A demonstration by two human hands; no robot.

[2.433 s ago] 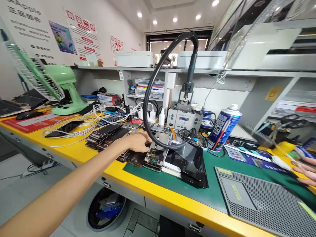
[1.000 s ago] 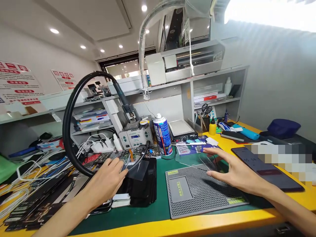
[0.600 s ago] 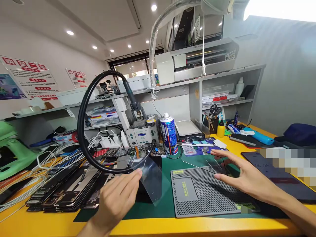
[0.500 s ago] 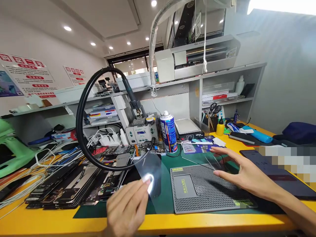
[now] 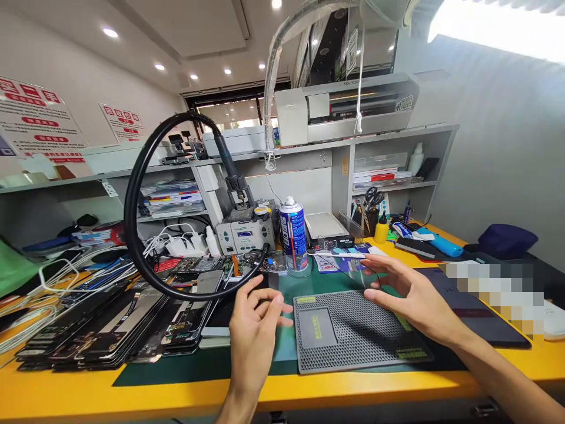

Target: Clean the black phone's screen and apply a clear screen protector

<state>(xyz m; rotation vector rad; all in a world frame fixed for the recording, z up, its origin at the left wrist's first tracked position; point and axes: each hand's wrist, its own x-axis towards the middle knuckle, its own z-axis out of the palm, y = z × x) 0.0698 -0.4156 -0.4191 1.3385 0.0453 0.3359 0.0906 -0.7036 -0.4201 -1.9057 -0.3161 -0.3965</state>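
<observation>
Our left hand (image 5: 255, 330) pinches one clear film sheet (image 5: 279, 341) between thumb and fingers, above the green mat beside the one grey perforated pad (image 5: 353, 333). Our right hand (image 5: 408, 294) hovers flat, fingers spread and holding nothing, over that pad's far corner. One spray can (image 5: 293, 235) stands behind. One black hose (image 5: 141, 194) loops to the left. Several disassembled phones (image 5: 110, 330) lie stacked on the yellow surface (image 5: 88, 394).

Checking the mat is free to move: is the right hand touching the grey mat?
Cannot tell. In the head view the right hand spreads low over the grey mat, but no contact or gap shows.
</observation>
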